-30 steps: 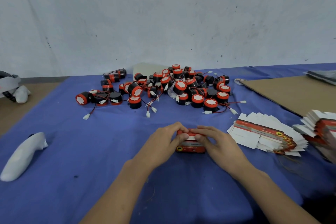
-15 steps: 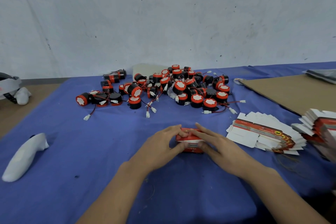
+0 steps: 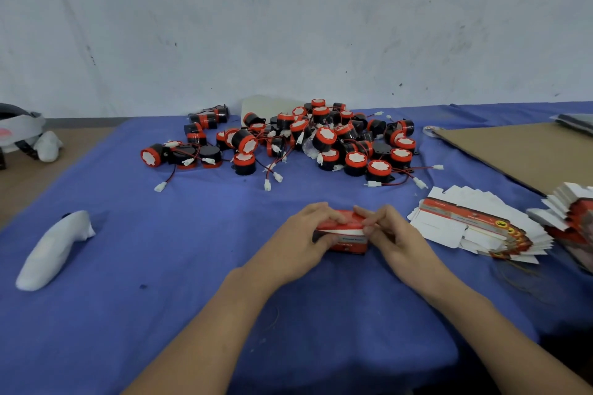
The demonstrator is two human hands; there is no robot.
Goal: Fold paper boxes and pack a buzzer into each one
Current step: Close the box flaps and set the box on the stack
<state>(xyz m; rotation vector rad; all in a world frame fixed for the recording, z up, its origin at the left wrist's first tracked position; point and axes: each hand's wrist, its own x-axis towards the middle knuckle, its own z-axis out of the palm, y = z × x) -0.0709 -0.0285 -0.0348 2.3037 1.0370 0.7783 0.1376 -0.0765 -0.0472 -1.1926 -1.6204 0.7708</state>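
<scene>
Now, nearest the camera, both forearms reach out over the blue cloth-covered table (image 3: 160,314) and meet on the small red and white paper box (image 3: 349,243), which sits on the cloth just in front of the person. A second ago the fingertips of both hands worked along its top edge, and half a second ago the fingers lay flat across the lid. At this moment the left hand (image 3: 298,240) has curled round the box's left end and grips it, while the right hand (image 3: 396,239) pinches the right end with its fingers bent over the top. A white strip shows between the red lid and the front panel, so I judge the top flap is being tucked in and is not quite home. Whether a buzzer is already inside cannot be seen. Just to the right lies a fanned stack of flat red and white box blanks (image 3: 475,228), unmoved, with a second stack of blanks (image 3: 574,218) at the picture's edge. Well to the left, a white moulded plastic handle (image 3: 54,250) lies on the cloth. Farther back, the heap of black and red cylindrical buzzers (image 3: 321,141) with thin red wires looks as it did, and a brown cardboard sheet (image 3: 529,154) rests beyond the blanks. This box seems nearly closed, with many buzzers left to pack
</scene>
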